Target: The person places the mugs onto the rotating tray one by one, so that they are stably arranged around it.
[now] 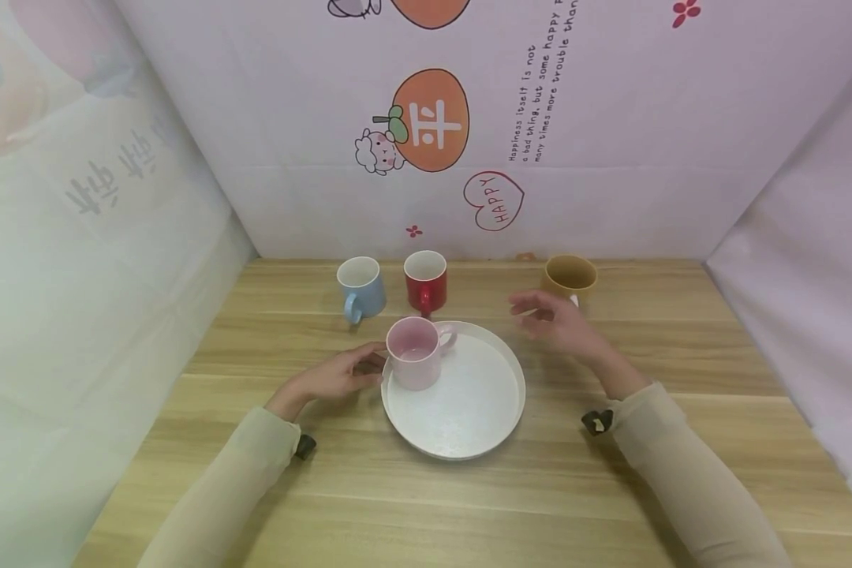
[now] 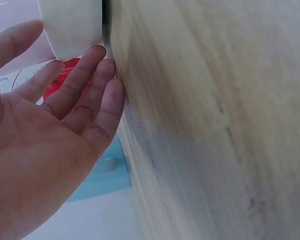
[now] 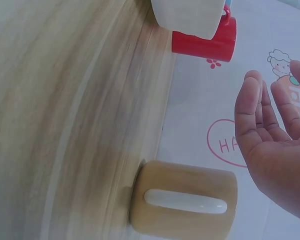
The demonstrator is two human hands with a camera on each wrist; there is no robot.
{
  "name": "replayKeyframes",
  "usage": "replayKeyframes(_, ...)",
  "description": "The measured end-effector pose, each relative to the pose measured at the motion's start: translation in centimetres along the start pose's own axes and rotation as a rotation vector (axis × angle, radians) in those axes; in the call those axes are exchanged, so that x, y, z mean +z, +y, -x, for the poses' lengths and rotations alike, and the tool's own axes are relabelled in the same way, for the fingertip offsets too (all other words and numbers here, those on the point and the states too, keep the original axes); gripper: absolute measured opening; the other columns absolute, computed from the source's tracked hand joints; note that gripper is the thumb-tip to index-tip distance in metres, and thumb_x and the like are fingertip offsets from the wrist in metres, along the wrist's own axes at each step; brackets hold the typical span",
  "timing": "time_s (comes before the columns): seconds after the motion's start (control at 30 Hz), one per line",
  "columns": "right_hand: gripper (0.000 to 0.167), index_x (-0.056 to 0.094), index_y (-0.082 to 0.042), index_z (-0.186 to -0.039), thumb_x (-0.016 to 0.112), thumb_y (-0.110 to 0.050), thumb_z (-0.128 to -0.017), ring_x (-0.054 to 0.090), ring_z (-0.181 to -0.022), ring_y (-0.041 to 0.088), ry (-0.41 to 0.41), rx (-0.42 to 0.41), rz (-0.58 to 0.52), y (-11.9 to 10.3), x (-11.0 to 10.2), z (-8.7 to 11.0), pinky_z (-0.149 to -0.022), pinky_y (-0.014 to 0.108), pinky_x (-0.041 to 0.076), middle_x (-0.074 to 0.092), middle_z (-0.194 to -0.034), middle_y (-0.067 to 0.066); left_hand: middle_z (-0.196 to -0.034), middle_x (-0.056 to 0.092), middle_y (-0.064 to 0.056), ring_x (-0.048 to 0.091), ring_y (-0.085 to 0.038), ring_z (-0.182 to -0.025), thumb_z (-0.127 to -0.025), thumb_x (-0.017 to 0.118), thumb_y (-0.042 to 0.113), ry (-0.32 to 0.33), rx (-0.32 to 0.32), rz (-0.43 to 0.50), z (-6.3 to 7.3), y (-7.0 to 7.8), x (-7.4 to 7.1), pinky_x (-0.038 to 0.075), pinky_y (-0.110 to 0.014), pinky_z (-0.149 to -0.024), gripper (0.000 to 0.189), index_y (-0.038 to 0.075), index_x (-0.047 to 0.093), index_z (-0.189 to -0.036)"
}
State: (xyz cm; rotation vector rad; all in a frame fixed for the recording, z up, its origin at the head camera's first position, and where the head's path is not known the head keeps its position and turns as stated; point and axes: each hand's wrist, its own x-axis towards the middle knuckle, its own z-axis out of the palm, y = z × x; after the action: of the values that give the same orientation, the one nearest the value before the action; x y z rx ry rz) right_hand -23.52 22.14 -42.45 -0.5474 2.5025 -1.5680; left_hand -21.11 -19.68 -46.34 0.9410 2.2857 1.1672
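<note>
A pink mug (image 1: pixel 417 367) stands upright on the left part of a round white tray (image 1: pixel 479 402), its handle turned to the right. My left hand (image 1: pixel 335 374) is beside the tray's left rim, close to the mug. In the left wrist view its fingers are spread and loosely bent, holding nothing; whether a fingertip touches the tray is unclear. Over the table to the right of the tray, my right hand (image 1: pixel 555 320) hangs in the air with relaxed fingers and holds nothing. It partly covers a mustard-yellow mug (image 3: pixel 185 227) with a white handle, which stands behind it.
Behind the tray stand a red mug (image 1: pixel 426 288) and, left of it, a light blue mug (image 1: pixel 366 293). All are on a wooden table (image 1: pixel 426 513). A printed white cloth (image 1: pixel 312 158) hangs along the table's back edge, with white cloth at both sides.
</note>
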Motion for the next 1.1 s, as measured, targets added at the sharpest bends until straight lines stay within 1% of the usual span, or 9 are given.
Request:
replayKeyframes(0.17,0.039,0.056,0.0,-0.134,0.064,-0.009,-0.097,0.064,-0.108,0.033,0.012,0.004,0.0,0.4,-0.4,0.2,-0.085,0.039,0.062,0.06,-0.126,0.03,-0.136,0.057,-0.023,0.056,-0.039,-0.127,-0.098,0.06,0.006,0.014,-0.021,0.042,0.0,0.0,0.1,0.047,-0.05,-0.11,0.054,0.002,0.036,-0.147)
replayKeyframes(0.33,0.039,0.055,0.002,-0.134,0.063,-0.007,-0.097,0.065,-0.106,0.032,0.028,-0.017,-0.002,0.6,-0.7,0.6,-0.082,0.035,0.062,0.06,-0.125,0.03,-0.137,0.058,-0.021,0.058,-0.037,-0.127,-0.1,0.059,0.01,0.007,-0.014,0.001,0.0,0.0,0.0,0.047,-0.048,-0.111,0.055,0.004,0.036,-0.15)
replayKeyframes(0.4,0.04,0.055,0.003,-0.134,0.063,-0.006,-0.096,0.065,-0.106,0.031,0.032,-0.017,-0.007,0.6,-0.8,0.7,-0.083,0.036,0.062,0.06,-0.125,0.03,-0.137,0.058,-0.02,0.058,-0.036,-0.127,-0.1,0.059,0.012,0.006,-0.01,-0.014,0.0,0.1,0.0,0.047,-0.048,-0.111,0.054,0.005,0.037,-0.15)
replayKeyframes(0.57,0.041,0.053,0.002,-0.136,0.062,-0.009,-0.098,0.063,-0.106,0.024,0.035,0.009,-0.002,0.6,-1.1,1.0,-0.085,0.035,0.061,0.059,-0.127,0.03,-0.136,0.058,-0.021,0.057,-0.037,-0.127,-0.1,0.06,0.009,0.014,-0.014,0.021,0.0,0.0,0.1,0.047,-0.049,-0.111,0.051,0.003,0.039,-0.145)
replayKeyframes(0.7,0.04,0.054,-0.002,-0.137,0.062,-0.013,-0.099,0.062,-0.109,0.025,0.043,0.03,0.019,0.6,-1.5,1.3,-0.086,0.037,0.061,0.06,-0.128,0.026,-0.135,0.058,-0.023,0.057,-0.039,-0.128,-0.099,0.06,0.006,0.016,-0.015,0.035,0.0,0.1,0.0,0.046,-0.051,-0.11,0.053,0.002,0.038,-0.146)
replayKeyframes(0.8,0.039,0.055,-0.007,-0.137,0.062,-0.014,-0.099,0.061,-0.112,0.028,0.049,0.05,0.033,0.6,-1.8,1.6,-0.086,0.036,0.061,0.061,-0.129,0.021,-0.135,0.059,-0.023,0.057,-0.039,-0.127,-0.099,0.06,0.006,0.014,-0.008,0.018,0.1,0.2,0.0,0.046,-0.051,-0.111,0.053,0.001,0.038,-0.147)
replayKeyframes(0.9,0.039,0.054,-0.008,-0.138,0.061,-0.015,-0.1,0.059,-0.116,0.032,0.053,0.061,0.041,0.7,-2.0,1.9,-0.087,0.035,0.06,0.061,-0.131,0.021,-0.135,0.059,-0.022,0.058,-0.038,-0.127,-0.099,0.06,0.007,0.014,-0.008,0.006,0.1,0.2,0.0,0.046,-0.05,-0.111,0.052,0.001,0.04,-0.146)
replayKeyframes(0.97,0.039,0.054,-0.006,-0.137,0.061,-0.015,-0.1,0.06,-0.116,0.031,0.058,0.063,0.041,0.7,-2.2,2.0,-0.088,0.035,0.06,0.061,-0.132,0.022,-0.135,0.059,-0.022,0.058,-0.038,-0.127,-0.099,0.061,0.008,0.016,-0.012,0.006,0.1,0.2,0.1,0.046,-0.049,-0.111,0.051,0.001,0.04,-0.145)
replayKeyframes(1.1,0.04,0.054,-0.003,-0.137,0.061,-0.016,-0.1,0.062,-0.113,0.021,0.074,0.061,0.037,0.9,-2.5,2.3,-0.087,0.033,0.06,0.06,-0.133,0.022,-0.137,0.059,-0.019,0.057,-0.036,-0.129,-0.098,0.062,0.009,0.011,-0.029,-0.001,0.1,0.3,0.1,0.046,-0.048,-0.112,0.054,0.004,0.04,-0.147)
